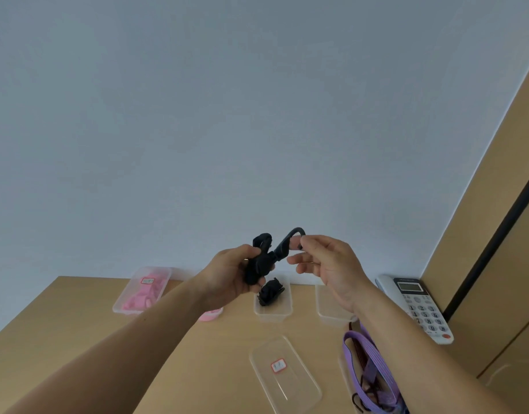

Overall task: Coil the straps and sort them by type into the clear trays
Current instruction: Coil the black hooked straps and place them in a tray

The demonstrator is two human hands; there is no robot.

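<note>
Black strap (260, 265): half-coiled bundle clenched in left hand (231, 274) fingers, free end pinched at right hand (329, 264) fingertips; risk: pinch slipping, stiff loops springing loose before reaching tray (272, 314) below

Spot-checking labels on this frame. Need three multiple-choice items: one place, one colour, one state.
1. The purple strap lies:
A) on the table's right, near the phone
B) on a chair
C) on the floor

2. Straps in the far-left tray are:
A) black
B) pink
C) green

3. The right hand:
A) pinches the end of the black strap
B) rests flat on the table
C) lifts the phone

Key:
1A, it sits low right, just in front of the phone.
2B, pink straps show through the clear wall.
3A, its fingers pinch the loose end while the left hand grips the coil.
</note>
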